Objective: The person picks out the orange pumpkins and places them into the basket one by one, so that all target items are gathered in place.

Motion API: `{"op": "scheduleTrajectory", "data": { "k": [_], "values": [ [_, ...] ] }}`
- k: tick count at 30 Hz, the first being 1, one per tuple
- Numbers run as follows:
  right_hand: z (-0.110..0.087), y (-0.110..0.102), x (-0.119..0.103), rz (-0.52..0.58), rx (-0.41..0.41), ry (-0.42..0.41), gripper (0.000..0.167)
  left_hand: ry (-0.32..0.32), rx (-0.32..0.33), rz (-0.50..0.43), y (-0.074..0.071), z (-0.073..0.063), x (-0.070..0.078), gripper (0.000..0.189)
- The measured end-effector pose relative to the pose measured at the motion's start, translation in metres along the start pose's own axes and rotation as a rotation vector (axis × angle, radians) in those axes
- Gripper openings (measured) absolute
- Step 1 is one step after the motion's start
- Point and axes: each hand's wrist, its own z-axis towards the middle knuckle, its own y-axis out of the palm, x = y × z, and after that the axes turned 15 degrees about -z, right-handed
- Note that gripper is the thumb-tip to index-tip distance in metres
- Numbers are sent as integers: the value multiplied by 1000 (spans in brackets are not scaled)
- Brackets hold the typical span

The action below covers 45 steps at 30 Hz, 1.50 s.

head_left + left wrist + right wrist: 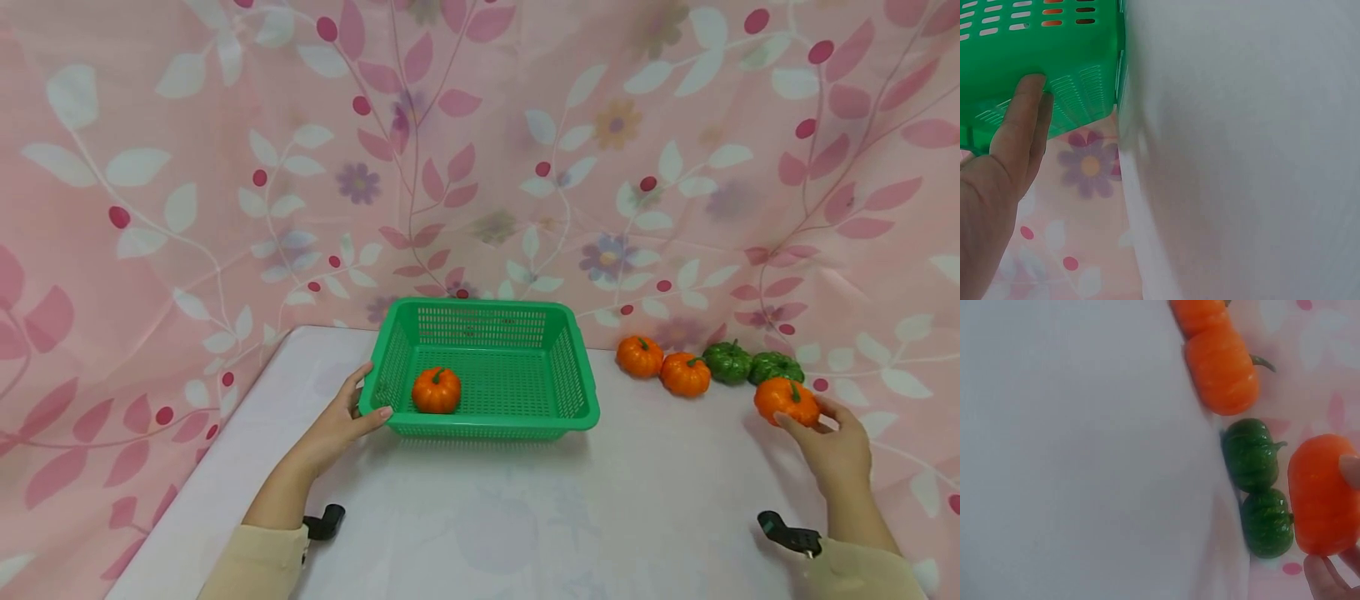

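Observation:
My right hand (pixel 840 446) grips a small orange pumpkin (pixel 786 402), thumb on the near side and fingers round the far side. In the right wrist view, the held pumpkin (pixel 1324 497) overlaps the pink cloth beside two green pumpkins. At the near left corner of a green plastic basket (pixel 491 431), my left hand (pixel 337 429) holds the rim, its thumb over the front edge and its fingers along the left side. One orange pumpkin (pixel 437 391) sits inside, toward the basket's left. The left wrist view shows fingers against the basket's outer wall (pixel 1079 56).
Right of the basket, two orange pumpkins (pixel 685 374) and two green pumpkins (pixel 727 362) form a row along the back edge of the white table (pixel 480 525). A pink floral cloth (pixel 480 167) hangs directly behind the table.

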Motion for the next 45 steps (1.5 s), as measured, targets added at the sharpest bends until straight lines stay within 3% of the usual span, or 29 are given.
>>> {"op": "scheduleTrajectory", "data": {
  "k": [9, 18, 30, 38, 45],
  "values": [
    [-12, -4, -14, -6, -10, -52, 92, 18, -15, -39, 2, 0, 4, 93],
    [-28, -10, -33, -33, -29, -87, 92, -4, -3, -3, 0, 0, 0, 94],
    [-49, -8, -65, 73, 37, -142, 87, 3, -2, -43, 0, 1, -4, 92],
    [-62, -5, -81, 104, 90, -258, 80, 14, -10, -67, 1, 1, -4, 93],
    [-72, -3, -94, 130, 123, -300, 76, 16, -15, -57, 1, 1, -4, 95]
  ]
}}
